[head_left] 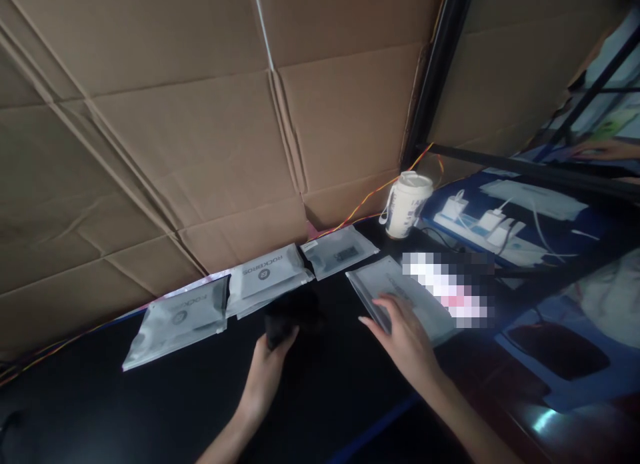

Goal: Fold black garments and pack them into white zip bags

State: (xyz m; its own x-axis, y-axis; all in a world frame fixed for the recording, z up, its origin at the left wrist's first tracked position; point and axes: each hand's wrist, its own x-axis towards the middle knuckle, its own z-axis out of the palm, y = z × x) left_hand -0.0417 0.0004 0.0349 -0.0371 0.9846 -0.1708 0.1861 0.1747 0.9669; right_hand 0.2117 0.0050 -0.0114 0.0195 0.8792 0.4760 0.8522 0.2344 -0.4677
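My left hand [270, 361] is closed around a soft-looking black item [293, 314], whose kind I cannot make out against the dark table. To the right lies a stack of frosted plastic zip bags [383, 281] with dark print. My right hand [407, 337] is over its near left edge, thumb and fingers apart; whether they touch the plastic is unclear. Along the back of the table, a frosted bag printed ROCKBROS [273, 274] lies on another one. A similar bag [185, 317] is at the left, and a bag with a dark label [343, 251] is at the right.
Brown cardboard [200, 151] walls off the back of the black table [150, 411]. A lidded paper cup [407, 207] stands at the back right. Beyond a dark metal frame are a power strip with chargers [493, 224] and another person's arm [607, 149]. A pixelated patch hides something beside the bags.
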